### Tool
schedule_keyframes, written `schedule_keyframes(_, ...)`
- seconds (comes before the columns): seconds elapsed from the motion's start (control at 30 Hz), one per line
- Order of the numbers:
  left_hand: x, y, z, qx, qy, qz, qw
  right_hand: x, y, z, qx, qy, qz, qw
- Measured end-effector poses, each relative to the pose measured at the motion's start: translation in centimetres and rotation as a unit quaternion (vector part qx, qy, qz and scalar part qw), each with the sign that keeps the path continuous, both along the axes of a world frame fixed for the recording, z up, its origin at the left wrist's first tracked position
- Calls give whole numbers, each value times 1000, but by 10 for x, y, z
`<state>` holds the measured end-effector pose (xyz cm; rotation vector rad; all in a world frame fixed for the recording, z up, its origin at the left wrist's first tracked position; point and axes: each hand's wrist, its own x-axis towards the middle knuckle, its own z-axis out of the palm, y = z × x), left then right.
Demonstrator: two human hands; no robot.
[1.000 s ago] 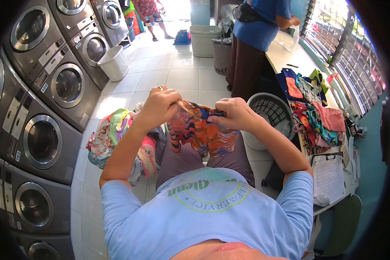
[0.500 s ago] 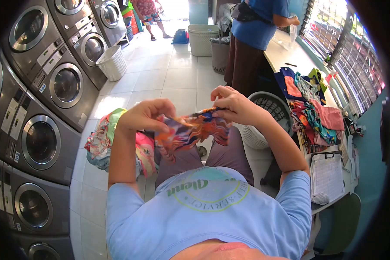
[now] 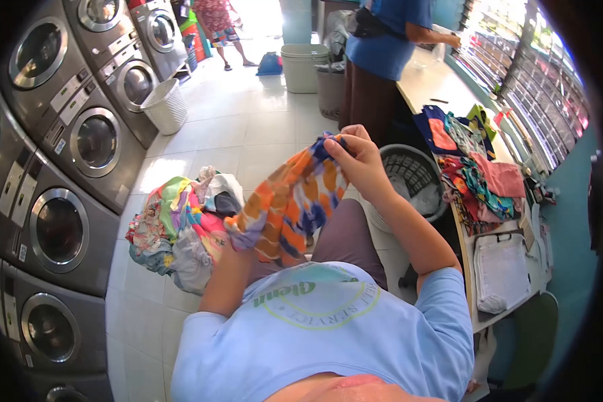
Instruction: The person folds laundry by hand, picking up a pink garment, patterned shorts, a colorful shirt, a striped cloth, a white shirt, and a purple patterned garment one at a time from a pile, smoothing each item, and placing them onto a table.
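A patterned garment in orange, purple and white (image 3: 291,201) hangs in front of my lap; its exact kind I cannot make out. My right hand (image 3: 359,157) pinches its upper edge between thumb and fingers. On the other side, my left forearm (image 3: 226,281) runs up to the garment's lower left end. The cloth hides my left hand, so whether it is inside or behind, and how its fingers are, does not show. Beside my left arm lies a heap of mixed laundry (image 3: 181,231), with pink, lime and grey pieces.
Stacked dryers (image 3: 59,229) line the left wall, with a white basket (image 3: 165,107) by them. At right, a counter (image 3: 419,87) bears folded clothes (image 3: 486,184) and a clipboard (image 3: 501,271). A grey basket (image 3: 412,175) stands below it. A person in blue (image 3: 382,63) is at the counter.
The garment has gone from bunched between both hands to hanging spread out from my right hand. My left hand has moved lower and out of sight at the cloth.
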<state>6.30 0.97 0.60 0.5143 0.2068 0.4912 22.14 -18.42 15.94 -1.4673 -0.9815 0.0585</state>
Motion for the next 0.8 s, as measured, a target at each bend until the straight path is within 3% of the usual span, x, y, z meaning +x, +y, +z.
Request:
schedule_keyframes(0.13, -15, 14, -13, 1, -11, -11, 1000, -4, -10, 3, 79, -126, -103, 983)
schedule_keyframes(0.27, -23, 12, -12, -20, -48, -36, 998, 4, -17, -2, 48, 81, 30, 995)
schedule_keyframes(0.37, -16, -11, -1, -77, -87, -130, 985, 2, -25, 10, 39, -12, 64, 997)
schedule_keyframes(0.47, -8, -34, 11, -126, -56, -313, 940, 6, -39, 21, 3, -129, 51, 990)
schedule_keyframes(0.5, 0, -32, -6, -90, 17, -252, 963, 7, -44, 26, -5, -165, 42, 985)
schedule_keyframes(0.6, -5, -33, -6, -43, -63, -366, 927, 10, -68, 49, -92, -190, 28, 977)
schedule_keyframes(0.63, -5, -26, -17, -53, -51, -374, 924, 10, -77, 57, -111, -157, 32, 981)
schedule_keyframes(0.73, -7, -2, -48, -72, -5, -374, 925, 37, -100, 70, -62, -279, -14, 958)
schedule_keyframes(0.8, -12, 1, -49, -66, 38, -346, 935, 46, -130, 100, -145, -245, -73, 956)
